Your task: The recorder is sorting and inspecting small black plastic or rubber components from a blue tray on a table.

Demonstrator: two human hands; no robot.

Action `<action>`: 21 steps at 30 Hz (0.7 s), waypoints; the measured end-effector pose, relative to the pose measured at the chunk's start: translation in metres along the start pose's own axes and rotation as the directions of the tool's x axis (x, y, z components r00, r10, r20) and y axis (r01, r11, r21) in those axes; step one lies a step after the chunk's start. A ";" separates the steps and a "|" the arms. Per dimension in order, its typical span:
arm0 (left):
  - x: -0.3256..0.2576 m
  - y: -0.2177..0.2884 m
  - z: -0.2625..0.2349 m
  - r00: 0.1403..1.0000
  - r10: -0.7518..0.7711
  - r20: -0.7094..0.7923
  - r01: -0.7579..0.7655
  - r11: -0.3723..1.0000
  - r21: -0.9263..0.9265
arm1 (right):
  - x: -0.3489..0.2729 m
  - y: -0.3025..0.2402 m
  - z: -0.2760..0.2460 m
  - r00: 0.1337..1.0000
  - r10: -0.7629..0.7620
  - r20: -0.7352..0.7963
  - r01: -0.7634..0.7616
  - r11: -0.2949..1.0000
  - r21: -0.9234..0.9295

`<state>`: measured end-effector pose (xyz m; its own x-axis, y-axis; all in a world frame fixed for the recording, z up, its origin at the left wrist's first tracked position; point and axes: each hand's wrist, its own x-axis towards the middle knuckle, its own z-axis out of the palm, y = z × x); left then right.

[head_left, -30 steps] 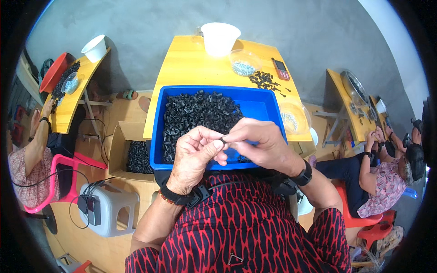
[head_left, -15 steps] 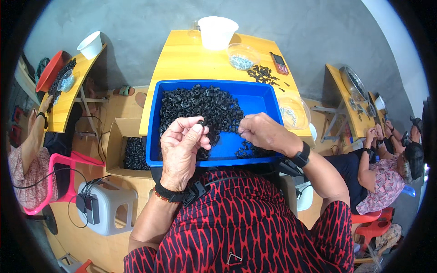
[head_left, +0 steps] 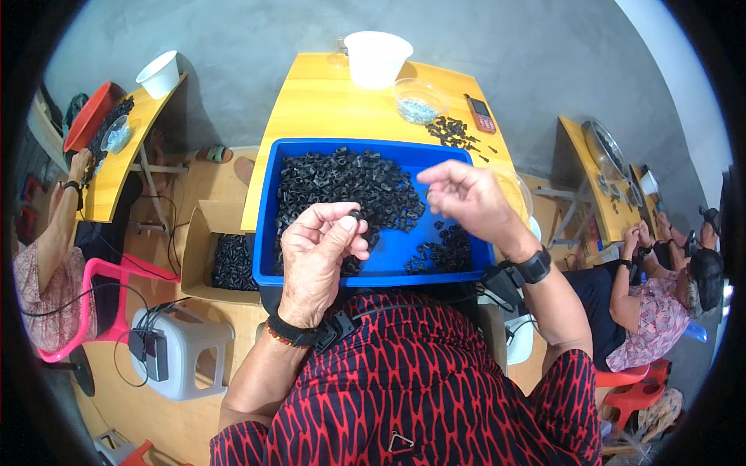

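Between the thumb and fingertips of my left hand (head_left: 317, 252) is a small black plastic part (head_left: 355, 214), pinched above the near side of a blue tray (head_left: 373, 277). A large heap of similar black parts (head_left: 334, 182) fills the tray's left and middle. A smaller cluster of them (head_left: 444, 252) lies in its near right corner. My right hand (head_left: 475, 203) hovers over the tray's right side with its fingers apart, and I see nothing in it.
Beyond the tray on the yellow table (head_left: 311, 93) stand a white bucket (head_left: 377, 58), a clear bowl of small screws (head_left: 420, 107), loose black pieces (head_left: 451, 133) and a phone (head_left: 482, 115). A carton of black parts (head_left: 233, 260) sits left. Other people work at tables on both sides.
My right hand has risen from the tray's middle and moved right, its fingers spreading from a closed pinch. The left hand keeps its pinch on the black part.
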<state>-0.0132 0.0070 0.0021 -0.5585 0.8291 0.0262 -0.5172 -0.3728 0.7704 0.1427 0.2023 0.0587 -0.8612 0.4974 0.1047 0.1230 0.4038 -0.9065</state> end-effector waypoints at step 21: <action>-0.007 -0.002 0.003 0.981 -0.113 0.158 0.094 0.988 0.124 | -0.020 -0.013 0.060 0.987 -0.160 -0.018 0.155 0.919 0.361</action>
<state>-0.0069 0.0031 0.0022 -0.3870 0.9213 0.0393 -0.4828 -0.2387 0.8426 0.1289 0.1409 0.0439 -0.8608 0.4402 0.2554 -0.1988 0.1713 -0.9650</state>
